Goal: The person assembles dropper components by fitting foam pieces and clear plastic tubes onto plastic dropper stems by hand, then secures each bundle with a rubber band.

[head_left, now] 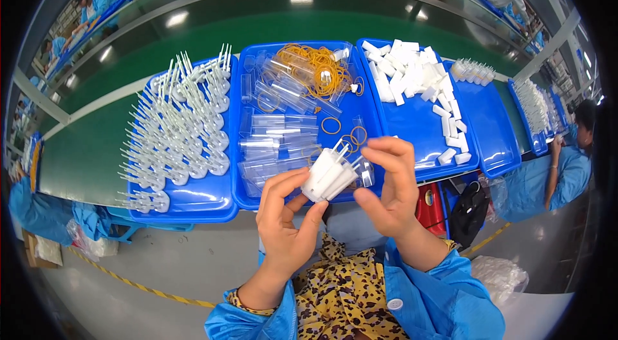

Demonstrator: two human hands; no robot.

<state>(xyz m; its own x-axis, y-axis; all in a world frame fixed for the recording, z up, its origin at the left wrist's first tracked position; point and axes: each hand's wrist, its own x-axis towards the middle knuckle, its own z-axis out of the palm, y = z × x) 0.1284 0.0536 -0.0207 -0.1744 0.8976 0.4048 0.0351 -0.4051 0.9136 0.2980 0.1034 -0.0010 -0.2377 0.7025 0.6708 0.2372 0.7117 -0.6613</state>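
Note:
My left hand [286,214] is closed around a small bundle of white plastic pieces [329,176] with thin prongs sticking up. Close to its right side is my right hand [393,189], fingers and thumb spread, with nothing visible between them. Both hands are over the front edge of the middle blue tray [347,115]. In that tray lie clear plastic tubes [277,131], a tangled heap of yellow rubber bands [315,66] and a few loose bands [331,125] just beyond the bundle.
Rows of white parts with upright stems [180,124] fill the left blue tray [206,205]. White rectangular blocks [412,73] lie in the right tray [412,131]; another tray [492,134] stands farther right. Behind runs a green conveyor [283,28]. A co-worker [547,179] sits at the right.

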